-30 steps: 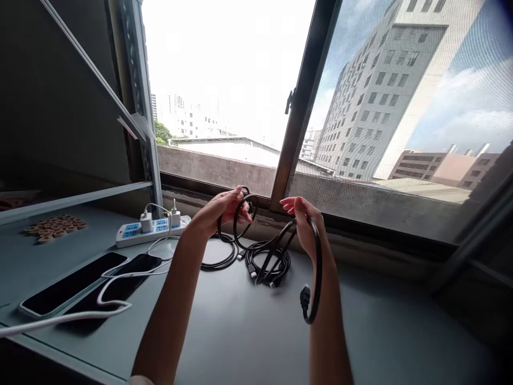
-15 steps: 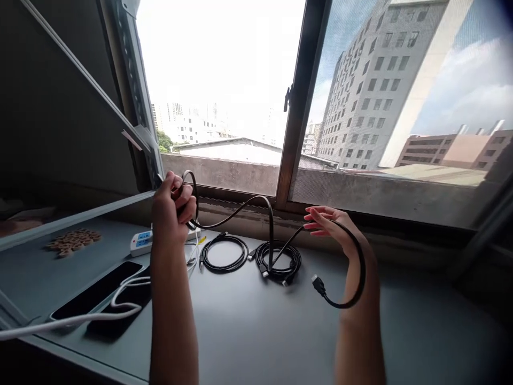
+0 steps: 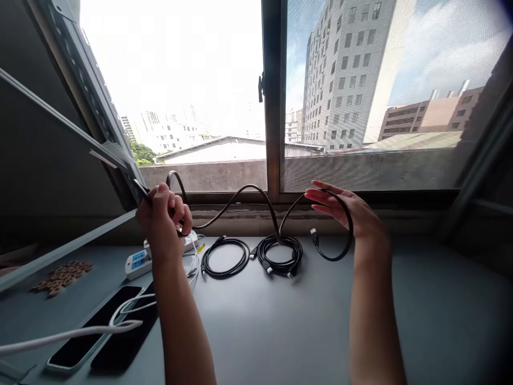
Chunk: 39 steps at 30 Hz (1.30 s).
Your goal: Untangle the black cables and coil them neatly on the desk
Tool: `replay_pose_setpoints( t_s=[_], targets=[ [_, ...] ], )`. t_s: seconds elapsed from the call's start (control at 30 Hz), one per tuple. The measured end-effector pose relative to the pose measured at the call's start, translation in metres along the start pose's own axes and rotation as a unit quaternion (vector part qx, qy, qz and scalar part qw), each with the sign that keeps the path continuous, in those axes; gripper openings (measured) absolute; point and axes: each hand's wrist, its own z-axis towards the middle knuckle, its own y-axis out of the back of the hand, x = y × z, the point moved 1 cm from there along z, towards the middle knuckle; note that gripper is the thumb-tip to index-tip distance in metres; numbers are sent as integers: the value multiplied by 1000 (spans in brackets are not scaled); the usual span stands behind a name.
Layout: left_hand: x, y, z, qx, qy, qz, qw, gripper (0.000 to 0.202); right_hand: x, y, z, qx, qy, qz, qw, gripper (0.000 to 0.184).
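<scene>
My left hand (image 3: 162, 219) is raised at the left and closed in a fist round one end of a black cable (image 3: 244, 191). The cable arcs right, dips to the table and rises to my right hand (image 3: 348, 211). It lies draped over that hand, whose fingers are stretched out flat, and its free end with a plug (image 3: 313, 235) curls under the wrist. Two coiled black cables (image 3: 224, 258) (image 3: 280, 255) lie on the grey table (image 3: 280, 331) below, between my hands.
A white power strip (image 3: 138, 261) with chargers sits behind my left arm. White cords (image 3: 120, 321) run to two dark phones (image 3: 92, 339) at the lower left. Small brown pieces (image 3: 60, 275) lie at the far left. A window frame (image 3: 274, 101) stands behind the table.
My left hand has drawn the cable end up and to the left, stretching the cable out. My right hand has lifted and opened flat. The view has swung to the right.
</scene>
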Motion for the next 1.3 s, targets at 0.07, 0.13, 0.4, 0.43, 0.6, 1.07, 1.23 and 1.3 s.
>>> replay_pose_setpoints(
  t_s=[0.07,0.13,0.4,0.43,0.6,1.07,1.23,1.3],
  targets=[
    [2,0,-1,53,-9,51,997,35,-3,-3,7,-4,-1,77,997,36],
    [3,0,-2,115,-6,118,986,33,-7,-8,14,4,-13,134,991,40],
    [4,-1,1,86,-1,280,956,38,-25,-34,25,82,-65,5,995,29],
    [4,-2,1,58,-18,290,955,37,-28,-37,25,91,-75,-41,992,29],
    [0,-11,-3,-60,-99,307,945,35,-46,-47,27,109,-109,-135,979,25],
    [5,-21,-7,-57,69,151,984,37,-2,-68,5,1,23,-104,994,63],
    [21,-25,-7,-2,74,207,976,55,5,-71,0,-88,125,-106,983,54],
    [26,-31,-9,52,106,201,972,69,7,-72,-3,-110,160,-114,974,51]
  ],
)
